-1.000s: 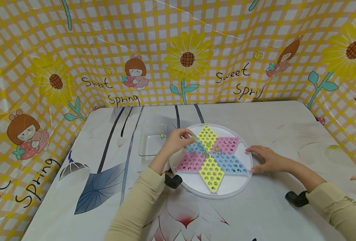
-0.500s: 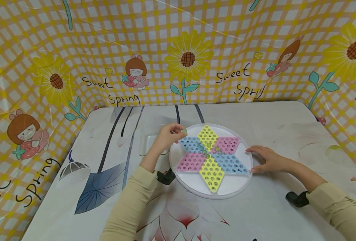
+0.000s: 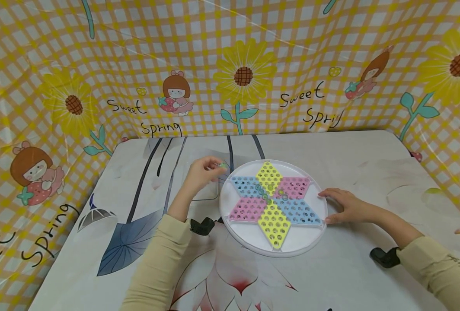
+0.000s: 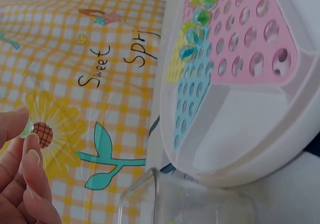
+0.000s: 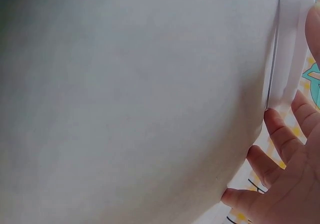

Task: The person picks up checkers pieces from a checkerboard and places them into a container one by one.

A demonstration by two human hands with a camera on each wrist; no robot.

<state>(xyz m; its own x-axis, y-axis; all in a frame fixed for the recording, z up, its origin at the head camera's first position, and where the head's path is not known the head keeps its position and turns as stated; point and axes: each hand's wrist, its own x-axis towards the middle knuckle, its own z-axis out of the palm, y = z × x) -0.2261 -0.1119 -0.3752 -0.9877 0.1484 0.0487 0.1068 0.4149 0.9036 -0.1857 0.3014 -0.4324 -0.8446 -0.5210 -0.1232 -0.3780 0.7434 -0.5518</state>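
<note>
Green glass marble (image 3: pixel 223 164) pinched in left hand (image 3: pixel 200 173) fingertips, held above clear tray (image 3: pixel 210 196) just left of round white game board (image 3: pixel 249 242). Right hand (image 3: pixel 344 206) flat, fingers straight, pressing board's right rim. More marbles (image 3: pixel 268 195) at star centre.

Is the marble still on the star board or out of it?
Out. The left hand pinches the marble over the clear tray, left of the star board.
</note>
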